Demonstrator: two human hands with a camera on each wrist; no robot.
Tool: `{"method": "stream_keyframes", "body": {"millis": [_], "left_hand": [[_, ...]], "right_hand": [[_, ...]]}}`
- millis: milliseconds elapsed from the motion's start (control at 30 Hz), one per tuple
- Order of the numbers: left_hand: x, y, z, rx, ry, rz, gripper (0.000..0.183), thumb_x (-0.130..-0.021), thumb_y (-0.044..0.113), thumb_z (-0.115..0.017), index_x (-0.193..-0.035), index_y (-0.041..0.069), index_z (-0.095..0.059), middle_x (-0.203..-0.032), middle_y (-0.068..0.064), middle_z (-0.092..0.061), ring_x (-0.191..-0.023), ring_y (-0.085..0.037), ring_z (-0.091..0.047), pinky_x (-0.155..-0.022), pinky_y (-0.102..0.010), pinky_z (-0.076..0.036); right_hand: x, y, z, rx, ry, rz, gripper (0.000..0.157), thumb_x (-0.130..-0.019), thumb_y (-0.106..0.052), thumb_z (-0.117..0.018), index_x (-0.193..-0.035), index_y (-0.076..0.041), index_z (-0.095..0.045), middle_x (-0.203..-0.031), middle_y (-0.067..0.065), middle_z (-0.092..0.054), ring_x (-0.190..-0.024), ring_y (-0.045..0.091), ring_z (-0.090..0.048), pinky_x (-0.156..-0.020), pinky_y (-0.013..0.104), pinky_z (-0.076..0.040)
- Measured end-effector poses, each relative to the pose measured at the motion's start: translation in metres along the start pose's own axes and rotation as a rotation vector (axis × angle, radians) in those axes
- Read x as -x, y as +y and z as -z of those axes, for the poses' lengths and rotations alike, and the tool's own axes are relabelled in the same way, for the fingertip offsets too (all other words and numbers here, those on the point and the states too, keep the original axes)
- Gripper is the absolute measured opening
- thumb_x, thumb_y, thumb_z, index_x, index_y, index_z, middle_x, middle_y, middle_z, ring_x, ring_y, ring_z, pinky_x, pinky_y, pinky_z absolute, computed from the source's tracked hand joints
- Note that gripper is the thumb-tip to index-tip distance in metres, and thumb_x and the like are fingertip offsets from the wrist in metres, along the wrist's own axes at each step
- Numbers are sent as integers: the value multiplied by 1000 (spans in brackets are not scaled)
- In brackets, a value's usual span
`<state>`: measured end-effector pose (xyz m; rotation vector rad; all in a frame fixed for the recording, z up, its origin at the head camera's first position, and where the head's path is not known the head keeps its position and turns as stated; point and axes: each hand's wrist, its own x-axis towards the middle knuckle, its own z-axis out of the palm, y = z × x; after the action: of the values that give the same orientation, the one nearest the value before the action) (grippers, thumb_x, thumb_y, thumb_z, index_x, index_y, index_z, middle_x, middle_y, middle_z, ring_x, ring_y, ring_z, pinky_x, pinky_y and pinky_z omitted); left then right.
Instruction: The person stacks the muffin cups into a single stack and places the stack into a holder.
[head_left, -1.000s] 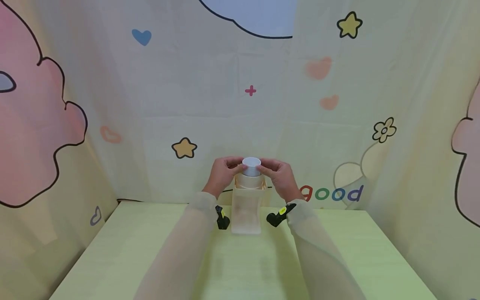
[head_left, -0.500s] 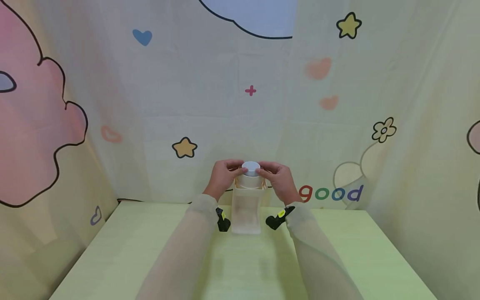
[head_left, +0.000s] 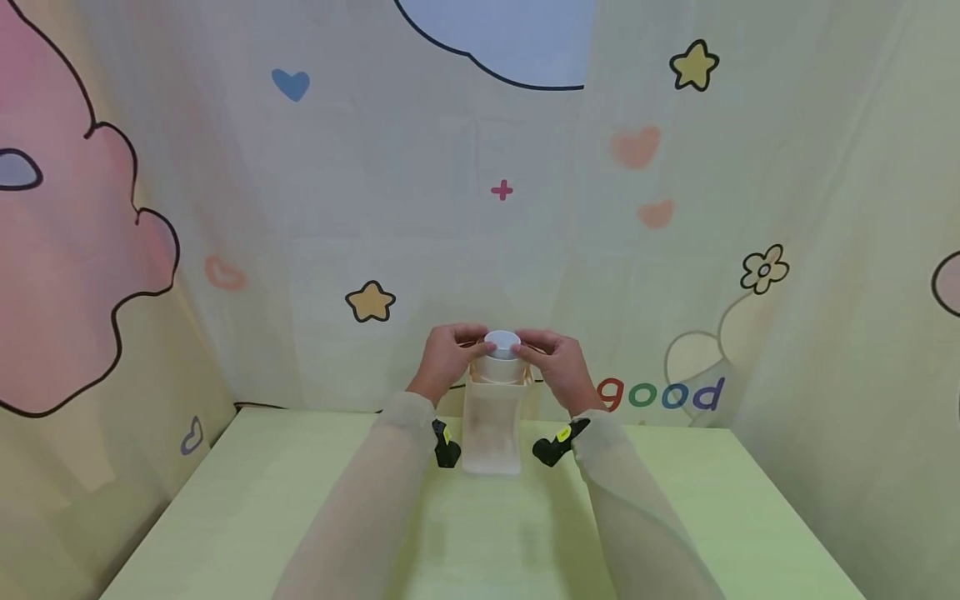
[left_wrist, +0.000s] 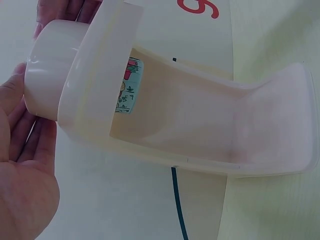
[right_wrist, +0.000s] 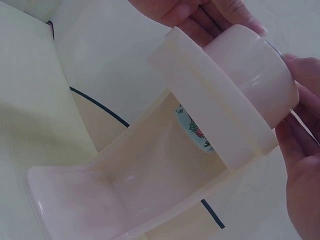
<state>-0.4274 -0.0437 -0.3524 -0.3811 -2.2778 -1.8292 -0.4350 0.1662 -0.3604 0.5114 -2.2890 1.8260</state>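
Note:
A cream plastic cup dispenser stands upright at the back of the table, with a short round collar on top. Out of that collar a white round cup sticks up slightly. My left hand holds the cup from the left, thumb on its near side and fingers behind. From the right, my right hand grips it the same way. Both wrist views show fingers close round the collar. Below the collar, a teal printed surface shows inside the open front; the cup's lower part is hidden.
The pale green table ends at a printed curtain right behind the dispenser. More curtain hangs along both sides. Black wrist cameras flank the dispenser's base, and a dark line crosses the curtain behind it.
The white cup has sunk lower into the collar, and both hands have come down with it. The head view has tilted up a little.

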Motion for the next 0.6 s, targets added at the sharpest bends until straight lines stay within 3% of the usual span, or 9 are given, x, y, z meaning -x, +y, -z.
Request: {"method": "stream_keyframes", "body": {"millis": [200, 600], "left_hand": [[1, -1, 0, 10, -6, -2, 38, -89, 20, -81, -125, 8, -73, -127, -10, -73, -123, -29, -66, -106, -42, -56], [4, -11, 10, 40, -32, -44, 48, -92, 23, -79, -134, 5, -66, -139, -16, -65, -130, -30, -62, -111, -43, -51]], "right_hand": [[1, -2, 0, 11, 2, -16, 43, -93, -31, -77, -128, -8, -71, -130, 13, -70, -111, 16, -67, -98, 26, -57], [11, -7, 6, 50, 25, -77, 53, -98, -39, -70, -140, -7, -62, -140, 12, -64, -131, 30, -59, -119, 49, -43]]}}
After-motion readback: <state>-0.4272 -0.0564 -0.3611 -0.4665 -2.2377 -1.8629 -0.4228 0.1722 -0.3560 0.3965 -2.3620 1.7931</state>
